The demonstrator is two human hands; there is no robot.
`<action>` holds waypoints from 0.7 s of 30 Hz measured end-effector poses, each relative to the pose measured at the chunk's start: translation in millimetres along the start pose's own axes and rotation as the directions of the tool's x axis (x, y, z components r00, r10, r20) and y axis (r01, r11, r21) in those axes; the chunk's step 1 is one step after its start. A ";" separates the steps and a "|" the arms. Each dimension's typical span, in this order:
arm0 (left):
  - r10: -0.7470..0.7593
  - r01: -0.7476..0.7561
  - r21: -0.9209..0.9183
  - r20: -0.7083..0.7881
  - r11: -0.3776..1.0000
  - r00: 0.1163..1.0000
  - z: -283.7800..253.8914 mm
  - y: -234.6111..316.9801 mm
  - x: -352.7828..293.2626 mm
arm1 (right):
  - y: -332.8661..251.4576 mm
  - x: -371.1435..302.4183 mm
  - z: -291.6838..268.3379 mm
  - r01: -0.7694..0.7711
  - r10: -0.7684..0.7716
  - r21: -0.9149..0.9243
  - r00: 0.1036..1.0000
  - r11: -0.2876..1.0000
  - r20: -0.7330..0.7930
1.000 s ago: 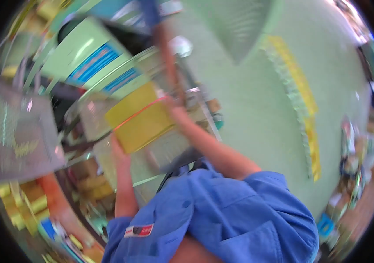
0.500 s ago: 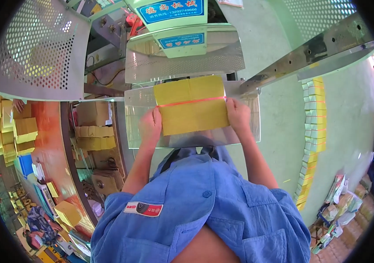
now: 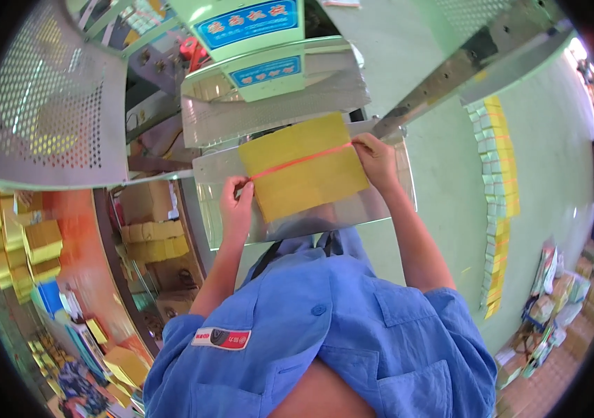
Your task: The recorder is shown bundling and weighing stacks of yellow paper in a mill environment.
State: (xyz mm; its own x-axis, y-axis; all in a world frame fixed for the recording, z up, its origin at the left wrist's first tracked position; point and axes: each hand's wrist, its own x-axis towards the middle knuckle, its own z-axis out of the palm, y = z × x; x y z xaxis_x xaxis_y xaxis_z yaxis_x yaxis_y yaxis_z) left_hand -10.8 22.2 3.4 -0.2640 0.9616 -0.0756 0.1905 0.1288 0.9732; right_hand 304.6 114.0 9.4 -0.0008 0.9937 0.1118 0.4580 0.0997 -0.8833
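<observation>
The pale green floor (image 3: 436,272) extends at 3 o'clock from the yellow packet (image 3: 314,184), 12 o'clock being straight ahead. It carries a row of bundles (image 3: 500,202), apparently set close together to save space. The packet is located over a shiny metal plate (image 3: 217,164), turned slightly anticlockwise; whether it rests fully on the plate cannot be told. The left hand (image 3: 237,200), between 8 and 9 o'clock, pinches the red strap (image 3: 300,161) between thumb and fingers at the packet's edge. The right hand (image 3: 378,164), at 3 o'clock, pinches the opposite end. This paired grip probably balances the packet.

Materials: the packet is rectangular with matt, paper-like faces; the strap is flat and narrow. A mirror-like panel (image 3: 276,115) stands near 12 o'clock, a perforated guard (image 3: 32,104) toward 10 o'clock.
</observation>
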 end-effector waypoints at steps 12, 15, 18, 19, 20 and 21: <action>0.096 -0.171 0.210 0.323 0.963 0.942 -19.7 -127.3 47.0 | 14.7 -56.3 59.0 -0.408 0.400 0.222 0.913 0.886 0.083; 0.061 -0.135 0.124 0.473 0.983 0.879 -3.4 -132.9 8.7 | 34.0 -121.3 11.7 -0.391 0.477 0.431 0.872 0.813 -0.110; 0.013 -0.082 0.093 0.585 0.992 0.811 66.7 -106.8 9.7 | 55.1 -172.2 -55.6 -0.365 0.567 0.623 0.808 0.692 -0.157; -0.003 -0.065 0.086 0.623 0.994 0.782 95.2 -96.6 7.5 | 64.6 -188.2 -83.9 -0.347 0.577 0.635 0.793 0.691 -0.194; -0.018 -0.047 0.080 0.657 0.996 0.754 125.2 -86.3 2.0 | 71.2 -203.7 -117.6 -0.325 0.627 0.763 0.768 0.559 -0.133; -0.029 -0.029 0.072 0.688 0.997 0.725 160.5 -76.8 -6.5 | 82.7 -220.8 -150.2 -0.285 0.656 0.864 0.752 0.414 -0.066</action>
State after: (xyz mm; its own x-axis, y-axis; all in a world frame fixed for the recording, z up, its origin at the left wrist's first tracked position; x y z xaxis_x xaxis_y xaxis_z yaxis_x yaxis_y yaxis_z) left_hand 128.1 45.0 -105.7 0.4540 0.8602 -0.2320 0.2656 0.1179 0.9568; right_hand 476.2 -104.8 -19.9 0.3590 0.8090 -0.4654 -0.5783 -0.1986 -0.7913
